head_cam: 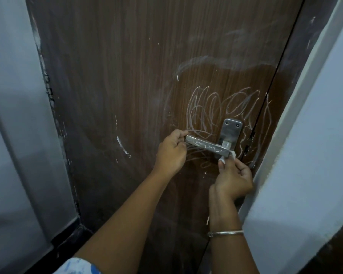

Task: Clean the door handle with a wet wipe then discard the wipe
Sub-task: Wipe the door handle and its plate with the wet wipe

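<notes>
A steel lever door handle with white smears juts left from its back plate on a brown wooden door. My left hand grips the free left end of the lever between thumb and fingers. My right hand pinches a small white wet wipe against the right end of the lever, just below the spindle. Most of the wipe is hidden by my fingers.
White chalk scribbles cover the door around the handle. A pale wall stands on the left, and a white door frame and wall close in tightly on the right, next to my right wrist with its metal bangle.
</notes>
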Demonstrator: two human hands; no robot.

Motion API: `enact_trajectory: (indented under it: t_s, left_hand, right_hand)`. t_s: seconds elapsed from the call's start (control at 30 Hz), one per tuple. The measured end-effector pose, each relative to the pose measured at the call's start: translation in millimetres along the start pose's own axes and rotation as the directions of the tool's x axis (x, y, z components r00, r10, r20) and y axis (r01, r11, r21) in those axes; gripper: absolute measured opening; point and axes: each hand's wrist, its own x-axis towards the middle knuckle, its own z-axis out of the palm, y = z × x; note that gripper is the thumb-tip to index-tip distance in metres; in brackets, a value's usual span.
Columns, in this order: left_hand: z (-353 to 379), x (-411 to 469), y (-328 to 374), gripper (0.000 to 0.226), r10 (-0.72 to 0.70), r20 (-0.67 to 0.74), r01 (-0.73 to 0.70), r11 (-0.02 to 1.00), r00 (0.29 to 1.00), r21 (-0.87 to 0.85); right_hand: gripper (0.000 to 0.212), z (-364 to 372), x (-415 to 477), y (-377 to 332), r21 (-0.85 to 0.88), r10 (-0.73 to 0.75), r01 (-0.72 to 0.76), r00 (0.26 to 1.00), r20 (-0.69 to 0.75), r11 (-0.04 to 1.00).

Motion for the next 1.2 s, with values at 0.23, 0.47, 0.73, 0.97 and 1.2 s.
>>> enact_trajectory:
  t_s: [0.23,0.47,0.73,0.97,1.2]
  left_hand:
    - [2.3,0.1,-2.5,0.039,0.020,-0.012,-0.020,0.999,1.000,-0.033]
    - [1.9,0.3,-2.5,0.039,0.013,-0.015,-0.013,1.000,1.000,-0.019]
    - [1.2,-1.2,-0.8,0.039,0.011,0.000,-0.011,1.000,1.000,-0.017]
    - [0.6,-1.6,1.1,0.039,-0.024,0.006,0.024,0.999,1.000,-0.027]
    - [0.8,-3.1,3.5,0.041,-0.025,0.010,0.025,0.999,1.000,-0.038]
  right_hand:
    - [0.010,-3.4,7.1,-0.7,-0.064,-0.001,0.006,0.997,0.073,0.998]
    - [0.009,-8.5,9.3,4.6,-0.151,-0.150,0.165,0.983,0.107,0.975]
    - [0.010,-15.4,10.8,8.0,-0.149,-0.140,0.152,0.986,0.092,0.977]
    - [0.009,-23.1,12.4,11.4,-0.199,-0.184,0.210,0.972,0.144,0.957]
    - [0.007,-22.1,14.4,15.3,-0.230,-0.230,0.257,0.963,0.141,0.939]
